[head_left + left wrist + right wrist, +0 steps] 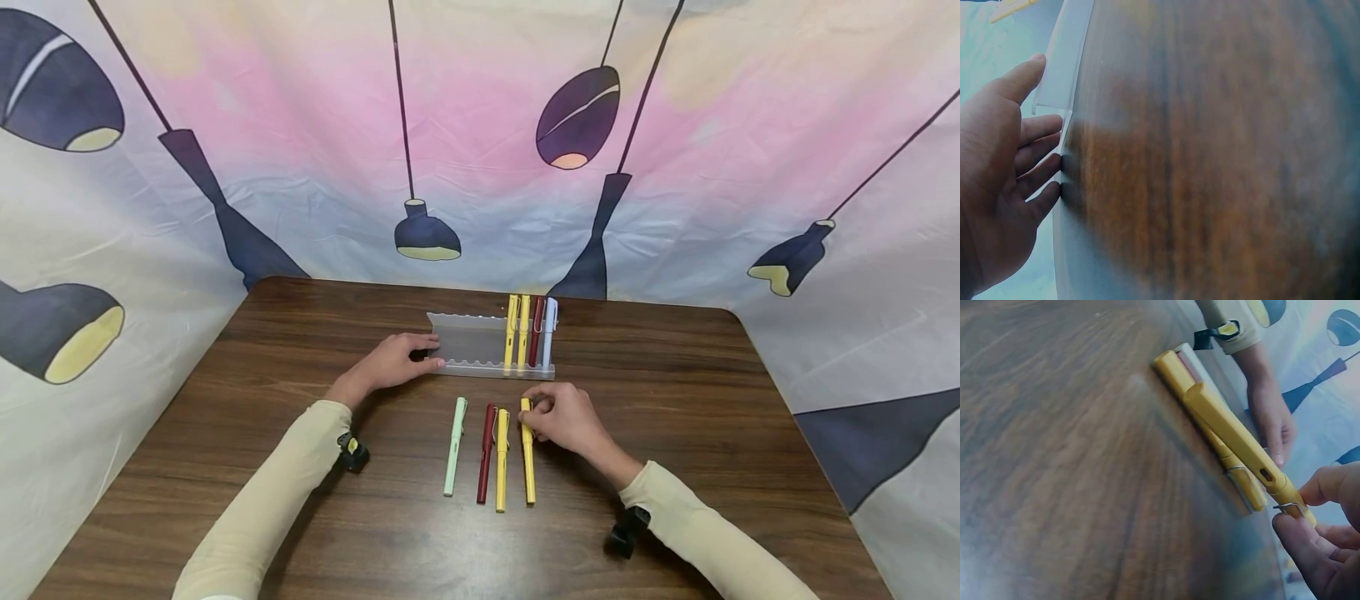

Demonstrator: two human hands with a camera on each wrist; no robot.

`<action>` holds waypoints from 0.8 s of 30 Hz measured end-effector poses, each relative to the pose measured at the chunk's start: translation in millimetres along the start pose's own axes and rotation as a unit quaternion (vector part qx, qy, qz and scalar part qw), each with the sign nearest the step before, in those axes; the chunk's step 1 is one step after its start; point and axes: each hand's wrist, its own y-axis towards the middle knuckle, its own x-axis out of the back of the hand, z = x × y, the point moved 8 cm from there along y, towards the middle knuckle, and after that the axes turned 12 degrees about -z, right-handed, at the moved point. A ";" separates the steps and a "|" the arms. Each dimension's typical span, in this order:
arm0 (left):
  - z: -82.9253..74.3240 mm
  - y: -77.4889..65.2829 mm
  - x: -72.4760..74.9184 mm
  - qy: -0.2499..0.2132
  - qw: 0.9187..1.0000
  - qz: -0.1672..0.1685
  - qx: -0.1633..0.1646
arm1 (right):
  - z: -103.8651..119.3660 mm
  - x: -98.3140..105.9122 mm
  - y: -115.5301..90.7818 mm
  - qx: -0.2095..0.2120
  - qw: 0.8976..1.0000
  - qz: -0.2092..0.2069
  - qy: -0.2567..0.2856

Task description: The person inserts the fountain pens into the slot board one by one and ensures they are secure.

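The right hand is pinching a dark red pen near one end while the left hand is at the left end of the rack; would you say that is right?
Not quite: the right hand is pinching a yellow pen near one end, as the right wrist view shows; the left hand is indeed at the left end of the rack.

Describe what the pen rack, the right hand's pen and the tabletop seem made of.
Pen rack: probably clear plastic, fairly glossy; it looks see-through.
Yellow pen in the right hand: likely plastic, smooth, evenly colored; its shiny clip appears metal.
Tabletop: wood or laminate, satin; brown grain and soft glare fit both.
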 end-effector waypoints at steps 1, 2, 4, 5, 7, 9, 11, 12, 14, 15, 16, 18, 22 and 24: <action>0.0 -0.2 0.0 -0.001 1.000 0.001 0.000 | 1.1 1.9 0.6 -0.001 1.000 -0.001 0.004; 0.2 -0.2 0.0 -0.002 1.000 0.001 0.001 | 2.5 3.9 1.5 -0.001 1.000 -0.004 0.008; 0.2 -0.5 0.1 -0.004 1.000 0.001 0.001 | 5.8 7.9 3.0 0.002 1.000 -0.008 0.016; 0.3 -0.5 0.2 -0.004 1.000 0.001 0.001 | 7.7 10.0 3.9 0.004 1.000 -0.010 0.018; -0.3 -0.8 0.6 -0.005 1.000 0.001 0.001 | 11.2 14.3 5.8 0.009 1.000 -0.016 0.022; -1.0 -0.9 0.9 -0.007 1.000 0.002 0.000 | 14.9 18.5 7.7 0.017 0.999 -0.021 0.024; -1.4 -1.3 1.0 -0.007 1.000 0.003 0.001 | 17.5 22.2 9.4 0.021 0.999 -0.023 0.031; -1.5 -1.3 1.0 -0.007 1.000 0.003 0.001 | 18.8 23.9 10.4 0.023 0.999 -0.025 0.035; -1.1 -1.2 0.8 -0.007 1.000 0.003 0.002 | 21.6 26.9 12.2 0.027 0.998 -0.025 0.046; -0.9 -1.2 0.8 -0.006 1.000 0.002 0.002 | 22.9 28.1 13.1 0.028 0.998 -0.025 0.051; -0.6 -1.3 0.8 -0.005 1.000 0.002 0.003 | 24.0 29.0 14.0 0.029 0.998 -0.025 0.055; -0.2 -1.4 0.8 -0.003 1.000 0.002 0.003 | 25.8 30.6 16.0 0.030 0.997 -0.026 0.060; 0.5 -1.1 0.3 -0.002 1.000 0.003 0.005 | 29.2 33.7 19.3 0.034 0.997 -0.037 0.050; 0.8 -0.6 -0.1 -0.003 1.000 0.004 0.005 | 31.1 35.6 20.7 0.039 0.997 -0.046 0.038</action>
